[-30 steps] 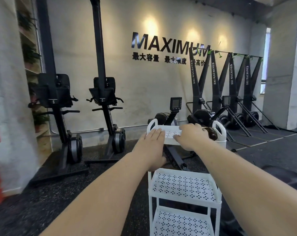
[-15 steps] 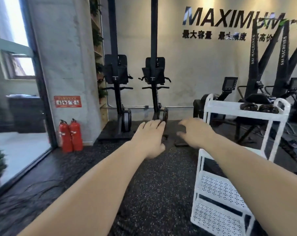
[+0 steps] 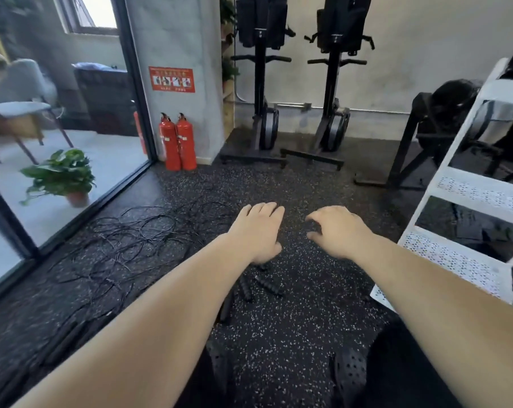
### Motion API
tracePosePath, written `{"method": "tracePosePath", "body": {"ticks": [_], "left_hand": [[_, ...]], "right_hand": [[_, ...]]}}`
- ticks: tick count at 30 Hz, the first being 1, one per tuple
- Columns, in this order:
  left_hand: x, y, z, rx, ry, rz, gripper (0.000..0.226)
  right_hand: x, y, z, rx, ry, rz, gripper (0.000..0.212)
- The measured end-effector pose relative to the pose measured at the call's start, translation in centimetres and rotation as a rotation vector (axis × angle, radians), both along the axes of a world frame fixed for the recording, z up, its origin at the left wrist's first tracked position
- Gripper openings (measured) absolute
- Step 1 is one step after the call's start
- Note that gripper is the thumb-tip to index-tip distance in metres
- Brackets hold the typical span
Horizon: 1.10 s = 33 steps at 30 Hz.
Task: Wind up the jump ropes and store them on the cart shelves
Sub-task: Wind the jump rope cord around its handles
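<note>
Speckled black rubber floor (image 3: 296, 325) runs from a glass wall on the left to a pale back wall, where two black exercise machines (image 3: 333, 125) stand on end. Two red fire extinguishers (image 3: 178, 142) sit at the foot of a concrete pillar, and a potted plant (image 3: 62, 175) stands behind the glass.

Both bare arms reach forward over the floor, palms down, and neither grips anything. The left hand (image 3: 256, 231) is flat, its fingers straight and close together. The right hand (image 3: 336, 231) is relaxed, its fingers loosely curled and a little apart.

The jump ropes (image 3: 137, 234) lie in a loose black tangle on the floor, left of the left hand and near the glass. Their ribbed black handles (image 3: 268, 285) lie just below the left hand; one slants from upper left to lower right, another beside it points nearly straight away from the person.

The white cart (image 3: 443, 254), with perforated shelves, stands at the right edge, well apart from the tangle.
</note>
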State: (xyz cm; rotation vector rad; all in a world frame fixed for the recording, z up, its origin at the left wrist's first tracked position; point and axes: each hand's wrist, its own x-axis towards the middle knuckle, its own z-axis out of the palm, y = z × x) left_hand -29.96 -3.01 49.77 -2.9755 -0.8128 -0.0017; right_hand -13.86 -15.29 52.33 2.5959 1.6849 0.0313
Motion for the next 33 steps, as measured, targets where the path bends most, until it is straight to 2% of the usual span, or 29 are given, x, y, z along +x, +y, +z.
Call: {"method": "tracePosePath", "body": {"ticks": [15,24,33], "left_hand": [[-3.0,5.1,-17.8,-0.368,0.27,0.262,0.091],[0.9,10.6,-25.4,-0.499,0.37,0.332,0.091],[5.9,15.6,-32.0,-0.595,0.417,0.333,0.085]], "right_hand": [[-0.6,6.7,-16.8,-0.373,0.176,0.049,0.057],[3.3,13.6,-24.8,-0.466,0.275,0.052,0.054],[7.6,20.0,-34.2,-0.583,0.382,0.011,0.061]]}}
